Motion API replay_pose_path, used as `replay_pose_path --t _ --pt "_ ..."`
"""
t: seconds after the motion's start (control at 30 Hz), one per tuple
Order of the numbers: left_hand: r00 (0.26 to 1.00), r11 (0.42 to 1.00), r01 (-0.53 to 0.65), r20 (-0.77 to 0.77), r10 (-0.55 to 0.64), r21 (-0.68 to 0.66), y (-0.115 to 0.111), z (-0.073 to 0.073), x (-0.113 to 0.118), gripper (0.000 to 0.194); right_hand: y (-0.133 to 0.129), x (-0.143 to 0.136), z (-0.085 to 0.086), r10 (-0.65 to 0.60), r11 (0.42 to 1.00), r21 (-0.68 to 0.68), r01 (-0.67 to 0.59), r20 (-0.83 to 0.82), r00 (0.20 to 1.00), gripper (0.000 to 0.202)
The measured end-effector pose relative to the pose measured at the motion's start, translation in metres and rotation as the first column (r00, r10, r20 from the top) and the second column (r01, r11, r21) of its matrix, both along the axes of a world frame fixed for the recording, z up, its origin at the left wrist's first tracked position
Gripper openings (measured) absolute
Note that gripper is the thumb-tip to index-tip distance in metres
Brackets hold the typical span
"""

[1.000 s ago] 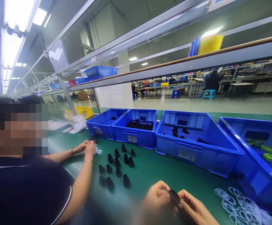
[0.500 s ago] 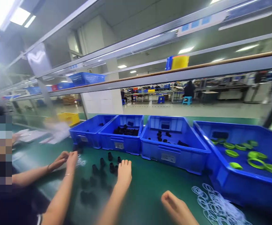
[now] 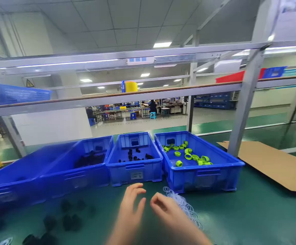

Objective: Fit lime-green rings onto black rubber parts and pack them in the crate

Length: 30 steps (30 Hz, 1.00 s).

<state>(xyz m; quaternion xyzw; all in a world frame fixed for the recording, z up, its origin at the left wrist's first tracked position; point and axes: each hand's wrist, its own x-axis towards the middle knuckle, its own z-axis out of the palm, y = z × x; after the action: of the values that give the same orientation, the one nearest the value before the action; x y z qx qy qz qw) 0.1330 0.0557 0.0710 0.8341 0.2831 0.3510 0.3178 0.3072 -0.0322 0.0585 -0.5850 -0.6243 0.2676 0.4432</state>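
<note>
Left hand [image 3: 131,207] drawn back beside right hand [image 3: 167,211]; fingers spread, empty, near white rings [image 3: 185,206].

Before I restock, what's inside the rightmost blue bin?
The rightmost blue bin holds loose green rings scattered over its floor, with a dark slot in the back wall. The near wall hides the front strip of the floor, so anything there can't be seen.

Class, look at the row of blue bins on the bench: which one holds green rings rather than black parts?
The rightmost blue bin, beside the cardboard sheet; its green rings stand out, while the other bins hold black parts.
</note>
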Motion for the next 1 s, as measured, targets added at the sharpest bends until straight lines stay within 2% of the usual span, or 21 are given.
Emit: replay_pose_path --t 0.07,0.13,0.17,0.23,0.3,0.37,0.43,0.5,0.57,0.67,0.77,0.93,1.0 --pt "0.995 0.995 0.098 0.022 -0.098 0.008 -0.012 0.020 0.021 0.022 -0.026 0.032 0.027 -0.048 0.999 0.028 0.045 0.119 0.992 0.027" --pt "0.980 0.978 0.201 -0.012 -0.200 0.049 -0.017 0.036 0.044 0.020 -0.047 0.074 0.045 -0.130 0.991 0.070 0.115 0.266 0.955 0.026" --pt "0.968 0.965 0.249 -0.038 -0.246 0.079 -0.016 0.042 0.058 0.019 -0.054 0.099 0.052 -0.187 0.982 0.097 0.163 0.346 0.919 0.026" --pt "0.946 0.935 0.324 -0.082 -0.315 0.146 -0.010 0.051 0.089 0.019 -0.063 0.156 0.062 -0.342 0.939 0.166 0.300 0.505 0.792 0.023" --pt "0.927 0.900 0.373 -0.128 -0.352 0.225 0.000 0.057 0.125 0.020 -0.065 0.215 0.070 -0.500 0.852 0.236 0.468 0.631 0.592 0.020" --pt "0.909 0.858 0.410 -0.212 -0.358 0.309 0.011 0.062 0.164 0.023 -0.063 0.271 0.077 -0.601 0.748 0.261 0.609 0.655 0.458 0.019" --pt "0.884 0.816 0.443 -0.330 -0.330 0.372 0.020 0.063 0.202 0.026 -0.057 0.317 0.081 -0.649 0.655 0.240 0.716 0.665 0.371 0.025" --pt "0.854 0.810 0.459 -0.431 -0.290 0.365 0.028 0.060 0.236 0.030 -0.050 0.351 0.080 -0.650 0.588 0.178 0.789 0.684 0.330 0.031" --pt "0.836 0.837 0.442 -0.487 -0.254 0.323 0.034 0.055 0.259 0.035 -0.042 0.373 0.073 -0.624 0.553 0.086 0.829 0.702 0.344 0.029" --pt "0.833 0.872 0.391 -0.516 -0.199 0.294 0.036 0.044 0.274 0.048 -0.036 0.392 0.056 -0.588 0.555 -0.020 0.832 0.698 0.409 0.022" --pt "0.835 0.869 0.372 -0.527 -0.160 0.325 0.028 0.038 0.269 0.050 -0.040 0.399 0.041 -0.596 0.587 -0.014 0.810 0.669 0.443 0.019" --pt "0.806 0.774 0.441 -0.579 -0.120 0.454 -0.002 0.033 0.251 0.048 -0.065 0.391 0.027 -0.663 0.609 0.070 0.790 0.591 0.459 0.021" --pt "0.825 0.803 0.424 -0.545 -0.151 0.420 -0.016 0.029 0.243 0.046 -0.079 0.384 0.020 -0.700 0.602 0.106 0.791 0.546 0.460 0.026"
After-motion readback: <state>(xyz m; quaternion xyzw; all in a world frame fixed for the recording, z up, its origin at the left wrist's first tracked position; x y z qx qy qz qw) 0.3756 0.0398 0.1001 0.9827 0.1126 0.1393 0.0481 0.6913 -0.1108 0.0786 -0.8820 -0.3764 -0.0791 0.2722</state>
